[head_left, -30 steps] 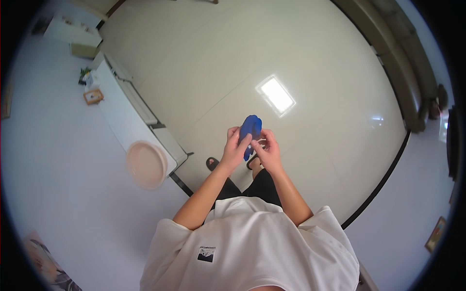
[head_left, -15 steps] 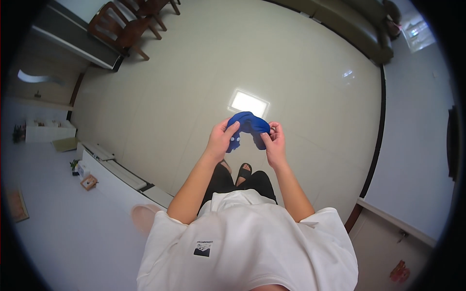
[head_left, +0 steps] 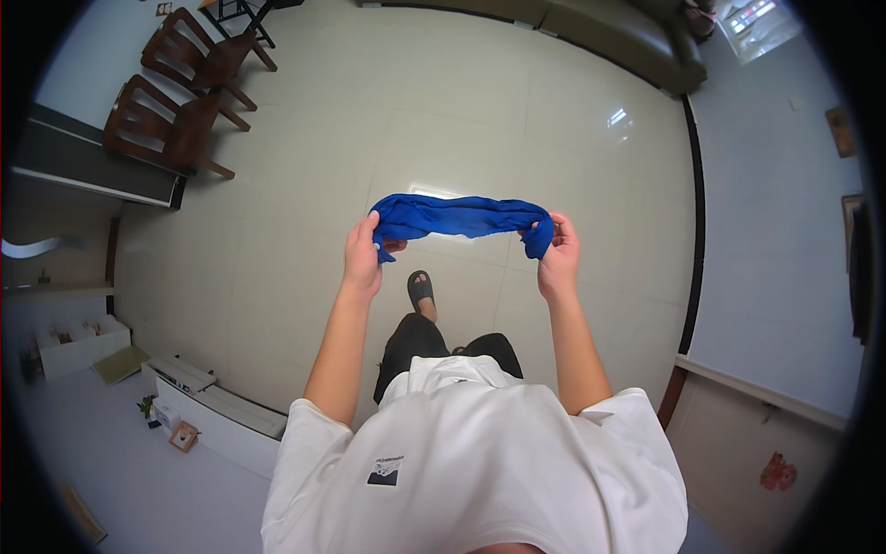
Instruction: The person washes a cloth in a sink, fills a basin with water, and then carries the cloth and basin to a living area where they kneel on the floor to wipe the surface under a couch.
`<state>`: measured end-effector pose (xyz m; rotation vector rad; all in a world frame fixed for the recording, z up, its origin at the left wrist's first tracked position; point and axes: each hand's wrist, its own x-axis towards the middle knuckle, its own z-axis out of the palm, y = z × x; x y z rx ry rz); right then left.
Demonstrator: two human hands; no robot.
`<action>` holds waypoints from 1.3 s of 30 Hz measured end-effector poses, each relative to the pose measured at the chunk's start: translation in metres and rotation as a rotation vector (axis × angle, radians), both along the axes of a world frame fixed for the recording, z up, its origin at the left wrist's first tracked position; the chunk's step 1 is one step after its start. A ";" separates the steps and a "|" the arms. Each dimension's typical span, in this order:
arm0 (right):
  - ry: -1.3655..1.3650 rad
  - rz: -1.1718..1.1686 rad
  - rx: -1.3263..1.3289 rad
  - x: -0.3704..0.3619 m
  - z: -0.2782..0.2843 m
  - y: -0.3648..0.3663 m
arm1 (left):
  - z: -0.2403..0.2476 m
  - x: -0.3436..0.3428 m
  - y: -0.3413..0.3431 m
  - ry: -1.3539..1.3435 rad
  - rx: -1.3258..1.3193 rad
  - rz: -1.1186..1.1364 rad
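A length of soft blue cloth (head_left: 461,217) stretches sideways in front of me, gathered into folds. My left hand (head_left: 363,251) is closed on its left end, where a short piece hangs below the fingers. At the opposite end, my right hand (head_left: 559,258) grips the cloth, and a bunched flap droops beside the thumb. Both hands are in mid-air above the tiled floor, with the middle of the cloth spanning between them. Whether it is a garment or a scarf I cannot tell. Some fingers are hidden behind the fabric.
Pale glossy tiles (head_left: 305,185) cover the floor. Wooden chairs (head_left: 175,125) stand at the far left, and an olive-brown sofa (head_left: 609,42) lines the far side. A low white cabinet (head_left: 221,406) runs along the left wall. One sandalled foot (head_left: 422,294) is forward.
My hands have moved apart, pulling the blue cloth from a curved bunch into a wider, nearly straight span. My view has shifted across the room, and one foot has stepped forward.
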<state>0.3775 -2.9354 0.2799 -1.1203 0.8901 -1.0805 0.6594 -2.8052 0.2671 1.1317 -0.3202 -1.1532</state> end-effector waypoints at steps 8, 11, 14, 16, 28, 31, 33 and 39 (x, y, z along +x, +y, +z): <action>-0.370 0.242 0.247 0.060 0.017 -0.070 | -0.009 0.053 -0.107 -0.258 0.239 -0.138; -0.457 0.201 0.240 0.072 0.011 -0.090 | -0.021 0.043 -0.145 -0.763 0.323 -0.141; -0.346 0.163 0.199 0.063 0.004 -0.118 | -0.027 0.025 -0.182 -1.194 0.234 -0.325; -0.152 0.190 -0.046 0.064 0.015 -0.141 | -0.005 -0.001 -0.219 -0.368 0.137 -0.546; 0.245 -0.352 -0.452 -0.007 0.003 -0.295 | 0.053 -0.129 -0.446 0.090 0.097 -0.608; 0.130 -0.290 -0.089 -0.031 -0.002 -0.340 | 0.061 -0.155 -0.487 0.078 0.026 -0.567; 0.033 -0.098 0.154 -0.042 -0.001 -0.373 | 0.054 -0.160 -0.519 0.043 0.009 -0.621; 0.141 -0.185 0.083 -0.060 0.005 -0.490 | 0.050 -0.180 -0.620 -0.084 0.057 -0.593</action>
